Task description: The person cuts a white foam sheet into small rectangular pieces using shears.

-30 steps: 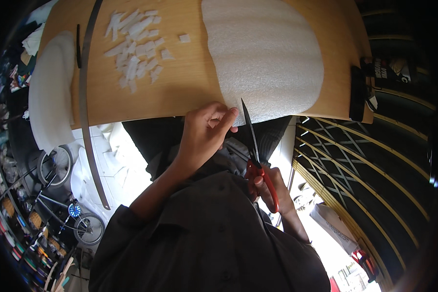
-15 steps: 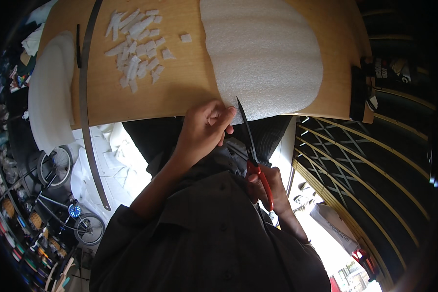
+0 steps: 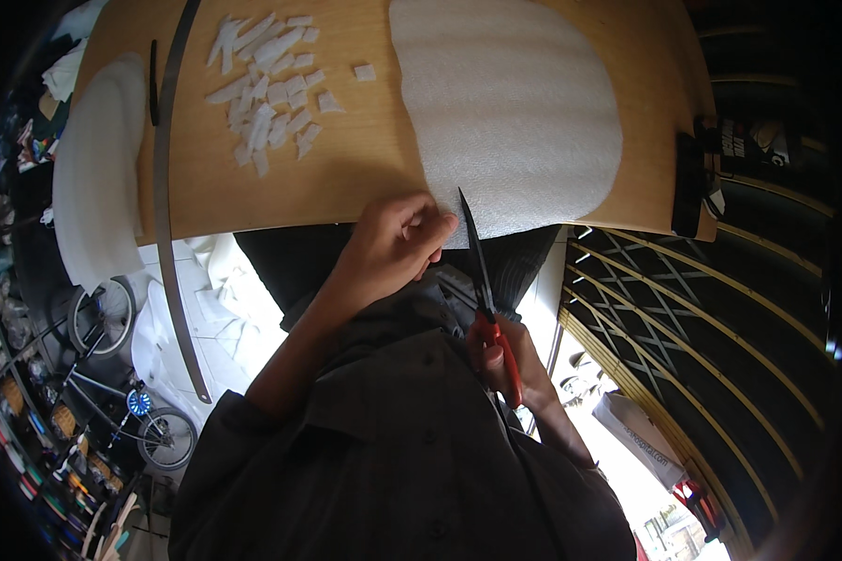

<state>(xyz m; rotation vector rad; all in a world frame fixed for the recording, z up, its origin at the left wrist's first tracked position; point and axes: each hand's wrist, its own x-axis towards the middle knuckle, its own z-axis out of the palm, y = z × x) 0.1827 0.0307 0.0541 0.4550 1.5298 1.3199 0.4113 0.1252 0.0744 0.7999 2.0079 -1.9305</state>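
Observation:
A white foam sheet [image 3: 515,112] lies on the right half of the wooden table [image 3: 365,140], its near corner reaching the front edge. My left hand [image 3: 402,238] pinches that near corner between thumb and curled fingers. In my right hand [image 3: 510,355] are red-handled scissors [image 3: 477,257], pointing away from me, their dark blades over the sheet's near edge just right of my left fingers. The blades look closed or nearly so. Several small cut foam pieces [image 3: 271,89] lie scattered left of the sheet, with one square piece [image 3: 365,72] apart from them.
A long metal ruler [image 3: 166,140] crosses the table's left side and overhangs its front edge. Beside it are a thin black strip [image 3: 154,84] and another foam sheet [image 3: 103,168] drooping off the table. A bicycle [image 3: 131,402] stands lower left; a folding metal gate [image 3: 683,309] is at right.
My left hand and the sheet's near corner have shifted slightly toward me and right. The scissors have moved very little. The foam pieces appear marginally lower and further right in view.

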